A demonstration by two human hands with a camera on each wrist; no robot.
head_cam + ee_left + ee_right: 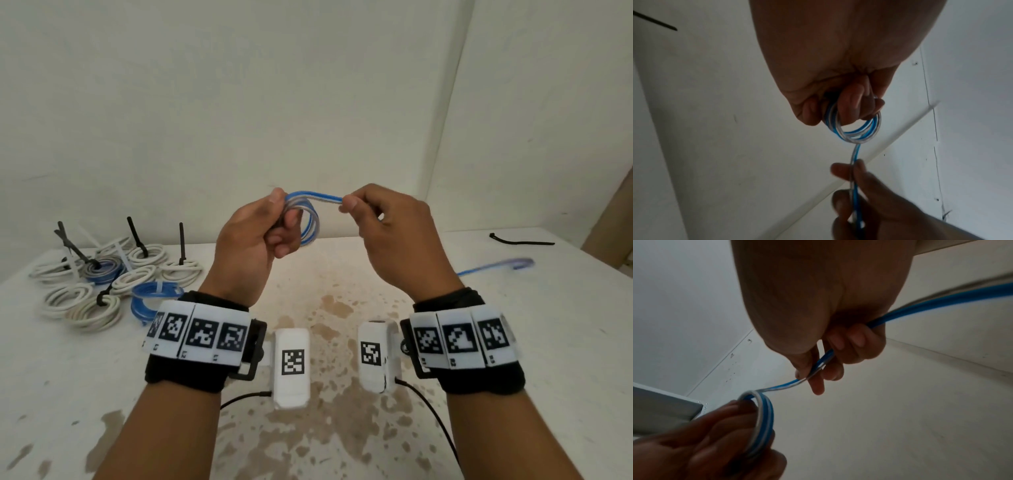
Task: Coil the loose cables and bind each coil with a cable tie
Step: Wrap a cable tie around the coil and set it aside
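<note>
Both hands are raised above the table, working one blue-and-clear cable. The left hand has its fingers curled round a small coil of a few turns, the loops hanging off its fingers toward the right hand. From the top of that coil a short straight run of cable crosses the gap to the right hand, which pinches it between thumb and forefinger; the other fingers are curled loosely behind. In the right wrist view the cable passes on through that hand and trails out past the little-finger side. Its blurred free end lies on the table, down and to the right of the right hand.

Down and left of the left hand, on the table, sits a cluster of finished coils, mostly white with a couple of blue ones, each bound with a tie whose tail sticks up. A loose black tie lies on the table beyond the right hand, well apart from it.
</note>
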